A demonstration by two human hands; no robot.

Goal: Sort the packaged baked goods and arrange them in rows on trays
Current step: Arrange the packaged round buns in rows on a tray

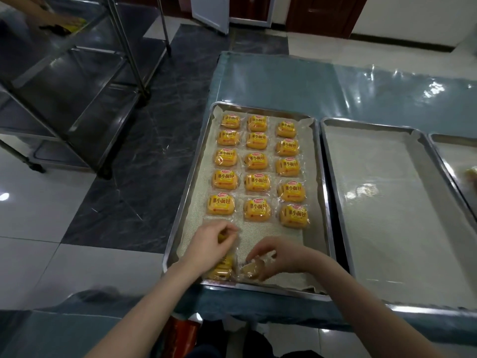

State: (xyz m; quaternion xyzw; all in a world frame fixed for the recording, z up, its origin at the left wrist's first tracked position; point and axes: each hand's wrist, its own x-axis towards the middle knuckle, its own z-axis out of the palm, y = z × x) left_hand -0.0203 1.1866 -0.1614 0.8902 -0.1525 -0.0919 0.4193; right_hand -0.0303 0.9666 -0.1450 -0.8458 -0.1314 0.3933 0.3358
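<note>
Tray (268,229), metal, paper-lined: I count fifteen yellow bun packets (257,182), three columns by five rows. Left hand (211,244): fingers curled, pinching a yellow packet (221,237) just below the left column. Right hand (280,254): gripping a paler packet (251,270) by the near rim. Spare yellow packet (219,269): under the left wrist. Second lined tray (382,202): just beside, right

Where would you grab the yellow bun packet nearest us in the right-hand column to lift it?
Likely its near edge, from above on the person's side. The packet lies flat on the liner; a neighbour packet sits close behind and the tray rim runs along its right, but only liner lies in front. Pinch the clear film border there.
</note>
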